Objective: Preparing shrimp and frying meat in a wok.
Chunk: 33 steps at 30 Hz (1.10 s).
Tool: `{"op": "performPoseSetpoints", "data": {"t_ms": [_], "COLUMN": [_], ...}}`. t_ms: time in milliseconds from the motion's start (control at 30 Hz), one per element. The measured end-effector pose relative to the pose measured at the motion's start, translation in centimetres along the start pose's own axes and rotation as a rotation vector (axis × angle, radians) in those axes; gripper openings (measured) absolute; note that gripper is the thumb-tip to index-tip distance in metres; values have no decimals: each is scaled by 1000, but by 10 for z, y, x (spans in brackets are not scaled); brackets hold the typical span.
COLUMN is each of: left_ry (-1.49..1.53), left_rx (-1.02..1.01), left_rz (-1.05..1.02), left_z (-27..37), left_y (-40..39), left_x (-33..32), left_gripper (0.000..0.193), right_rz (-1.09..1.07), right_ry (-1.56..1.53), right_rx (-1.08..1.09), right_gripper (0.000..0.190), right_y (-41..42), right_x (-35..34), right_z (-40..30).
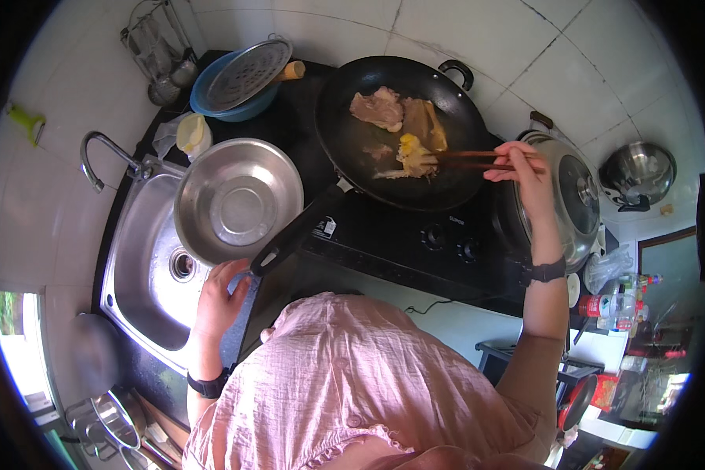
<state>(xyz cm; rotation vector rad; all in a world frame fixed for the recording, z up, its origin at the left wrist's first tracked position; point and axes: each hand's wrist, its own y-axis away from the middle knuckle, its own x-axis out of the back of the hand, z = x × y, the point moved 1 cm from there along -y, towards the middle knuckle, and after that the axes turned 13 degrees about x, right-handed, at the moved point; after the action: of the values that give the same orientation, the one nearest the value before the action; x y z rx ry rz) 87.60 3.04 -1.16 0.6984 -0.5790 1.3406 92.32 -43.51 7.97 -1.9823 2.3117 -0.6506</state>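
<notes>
A large black wok point(382, 188) sits on the black gas stove point(388, 235). Pieces of meat point(378, 110) lie in it, one with a yellow, fatty part point(412, 150). My right hand point(520, 167) holds a pair of brown wooden chopsticks point(470, 160), whose tips touch that yellow piece. My left hand point(223, 294) rests by the counter edge, close to the end of the wok's long handle point(288, 235). It grips nothing that I can see, thumb and fingers apart. Just beyond it, a bare-bottomed stainless steel basin point(241, 205) overlaps the sink's edge.
The steel sink point(153, 270) and its faucet point(103, 153) are at left. Behind stands a blue bowl point(235, 111) under a perforated metal disc point(249, 76). A large lidded steel pot point(564, 194) is close to my right forearm. Ladles point(170, 79) hang on the wall.
</notes>
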Motion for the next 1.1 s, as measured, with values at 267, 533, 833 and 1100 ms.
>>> {"op": "performPoseSetpoints", "data": {"t_ms": [267,533,833,1100], "left_ry": [-26,-17,-48,-31], "left_rx": [-29,-1,-41,-1], "left_rz": [-18,24,11,18], "left_z": [8,-1,3,-4], "left_y": [-6,-2,-10,-7], "left_x": [0,-1,1,-3], "left_gripper": [27,26,26,26], "right_rz": [-165,-10,-82,58], "right_ry": [102,20,165,66], "right_rx": [103,-21,62,36], "right_gripper": [21,23,23,20], "right_y": [6,-5,-5,-24], "right_x": [-44,19,-2,19], "right_z": [42,4,52,43]}}
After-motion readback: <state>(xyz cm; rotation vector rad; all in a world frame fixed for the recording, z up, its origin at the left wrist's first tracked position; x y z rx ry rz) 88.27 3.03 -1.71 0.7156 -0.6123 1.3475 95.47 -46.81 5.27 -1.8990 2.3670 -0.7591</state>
